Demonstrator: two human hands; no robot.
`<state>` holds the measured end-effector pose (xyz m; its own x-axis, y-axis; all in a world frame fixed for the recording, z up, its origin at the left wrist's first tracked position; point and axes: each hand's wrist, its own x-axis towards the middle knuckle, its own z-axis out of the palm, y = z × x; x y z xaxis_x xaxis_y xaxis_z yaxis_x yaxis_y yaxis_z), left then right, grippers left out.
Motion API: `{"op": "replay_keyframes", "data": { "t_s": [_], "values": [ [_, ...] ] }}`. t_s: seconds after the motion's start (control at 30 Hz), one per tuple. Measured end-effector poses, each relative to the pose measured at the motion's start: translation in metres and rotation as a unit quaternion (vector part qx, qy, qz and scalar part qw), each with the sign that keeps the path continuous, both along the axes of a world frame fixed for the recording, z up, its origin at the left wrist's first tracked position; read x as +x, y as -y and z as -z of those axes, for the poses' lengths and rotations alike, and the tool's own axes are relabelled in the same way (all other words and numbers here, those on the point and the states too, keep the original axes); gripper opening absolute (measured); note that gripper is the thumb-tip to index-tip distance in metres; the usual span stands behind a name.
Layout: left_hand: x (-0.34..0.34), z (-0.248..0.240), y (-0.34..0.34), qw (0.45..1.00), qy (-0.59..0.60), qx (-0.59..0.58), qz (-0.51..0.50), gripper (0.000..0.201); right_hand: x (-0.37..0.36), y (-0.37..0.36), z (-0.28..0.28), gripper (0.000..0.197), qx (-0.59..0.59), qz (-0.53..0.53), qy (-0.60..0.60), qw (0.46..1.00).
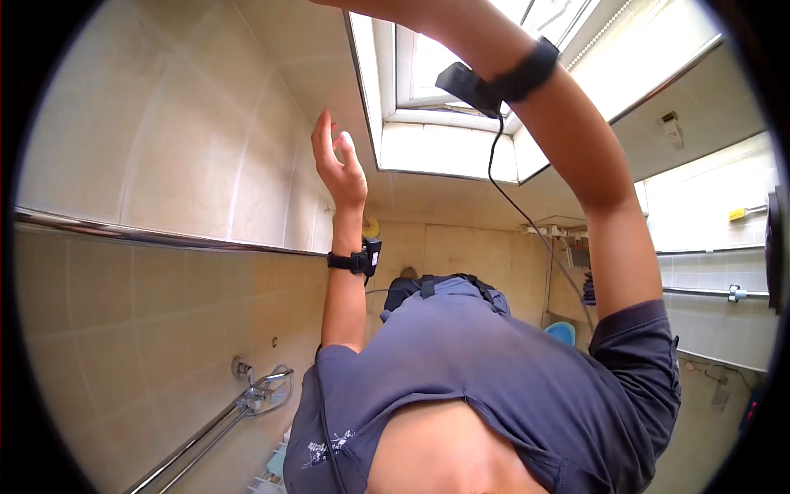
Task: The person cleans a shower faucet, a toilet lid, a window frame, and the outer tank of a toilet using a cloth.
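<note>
Your left hand [339,174], fingers loosely spread and seemingly empty, is near the tiled wall [206,148]; your right hand [395,8] is cropped, its fingers' state unclear. Your right forearm [580,136] crosses before the window [418,74]; its slack cable [491,156] could snag if swung.

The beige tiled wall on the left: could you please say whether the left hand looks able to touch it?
Probably yes: the bare left hand is raised beside the beige tiled wall and nothing visible blocks it, though the exact gap is unclear.
</note>
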<state>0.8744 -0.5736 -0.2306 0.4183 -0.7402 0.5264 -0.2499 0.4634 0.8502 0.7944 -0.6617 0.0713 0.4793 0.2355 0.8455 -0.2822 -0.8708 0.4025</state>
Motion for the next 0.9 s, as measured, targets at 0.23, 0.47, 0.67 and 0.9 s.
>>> {"op": "replay_keyframes", "data": {
  "t_s": [0.23,0.47,0.67,0.9],
  "values": [
    [0.000,0.016,0.000,1.000,-0.025,-0.002,-0.004,0.049,-0.023,0.022,0.161,0.043,-0.024,0.194,-0.085,0.977],
    [-0.012,0.075,0.010,0.995,0.023,0.080,-0.053,0.047,-0.066,-0.011,0.388,0.010,0.227,0.249,-0.418,0.843],
    [-0.082,0.102,-0.020,0.962,0.084,0.137,0.218,0.034,-0.239,-0.109,0.451,0.032,0.723,0.146,-0.201,0.645],
    [-0.301,0.066,-0.104,0.796,0.270,0.005,0.542,0.036,-0.415,-0.279,0.351,0.057,0.780,0.167,0.287,0.530]
  ]
}}
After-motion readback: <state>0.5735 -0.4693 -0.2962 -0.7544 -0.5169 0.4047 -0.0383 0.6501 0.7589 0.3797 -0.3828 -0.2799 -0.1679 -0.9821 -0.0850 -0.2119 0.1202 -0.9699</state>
